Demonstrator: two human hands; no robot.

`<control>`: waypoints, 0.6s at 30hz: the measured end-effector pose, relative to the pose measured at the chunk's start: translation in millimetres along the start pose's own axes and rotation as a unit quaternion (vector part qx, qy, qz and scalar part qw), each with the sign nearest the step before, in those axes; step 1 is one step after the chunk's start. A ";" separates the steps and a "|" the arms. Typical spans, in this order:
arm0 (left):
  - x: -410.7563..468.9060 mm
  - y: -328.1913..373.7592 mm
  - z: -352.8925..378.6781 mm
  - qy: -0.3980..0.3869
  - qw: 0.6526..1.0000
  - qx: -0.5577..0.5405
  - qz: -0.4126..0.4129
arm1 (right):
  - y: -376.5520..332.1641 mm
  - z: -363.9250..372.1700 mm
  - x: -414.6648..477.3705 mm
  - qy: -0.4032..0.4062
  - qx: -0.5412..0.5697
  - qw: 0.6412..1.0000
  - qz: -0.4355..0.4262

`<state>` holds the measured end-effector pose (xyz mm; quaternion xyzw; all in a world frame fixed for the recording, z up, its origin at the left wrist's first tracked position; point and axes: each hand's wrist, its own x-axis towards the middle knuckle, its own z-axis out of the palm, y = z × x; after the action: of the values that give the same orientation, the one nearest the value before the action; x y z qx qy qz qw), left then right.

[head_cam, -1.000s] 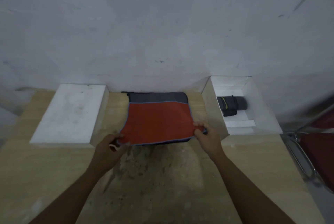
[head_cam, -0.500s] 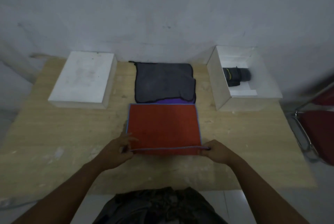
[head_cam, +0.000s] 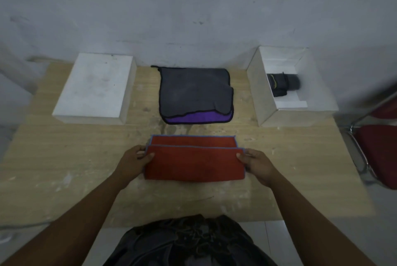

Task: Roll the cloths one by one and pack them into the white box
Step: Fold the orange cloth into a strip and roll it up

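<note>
An orange cloth (head_cam: 194,161) with a blue hem lies on the wooden table (head_cam: 75,158) in front of me, its near part folded over away from me. My left hand (head_cam: 134,163) pinches the folded flap's left end and my right hand (head_cam: 257,166) pinches its right end. Farther back lies a pile with a grey cloth (head_cam: 193,92) on top and a purple cloth (head_cam: 197,118) showing beneath it. The open white box (head_cam: 266,107) stands at the back right and holds one rolled dark cloth (head_cam: 283,84).
A white lid or closed box (head_cam: 94,88) sits at the back left of the table. A grey wall runs right behind the table. A red chair with a metal frame (head_cam: 378,149) stands beside the table's right edge.
The orange cloth was pulled off the pile toward me and laid flat; both hands have now folded its near edge over away from me.
</note>
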<state>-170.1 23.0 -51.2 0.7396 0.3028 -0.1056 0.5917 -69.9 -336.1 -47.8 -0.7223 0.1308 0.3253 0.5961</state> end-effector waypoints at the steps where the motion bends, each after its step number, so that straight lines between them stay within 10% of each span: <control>1: 4.1 2.0 1.2 0.010 1.000 -0.009 -0.009 | -0.9 3.6 5.8 0.027 -0.003 1.000 -0.002; 12: 38.9 16.4 8.4 0.069 0.997 -0.004 -0.040 | -13.9 17.3 56.9 0.131 -0.157 0.978 -0.036; 18: 24.9 -7.4 9.3 0.089 0.976 0.187 -0.061 | 1.6 23.6 28.9 0.240 -0.249 0.937 -0.046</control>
<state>-152.7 23.1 -72.6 0.8238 0.3740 -0.1302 0.4056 -56.4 -308.4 -69.0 -0.9094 0.1512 0.1368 0.3625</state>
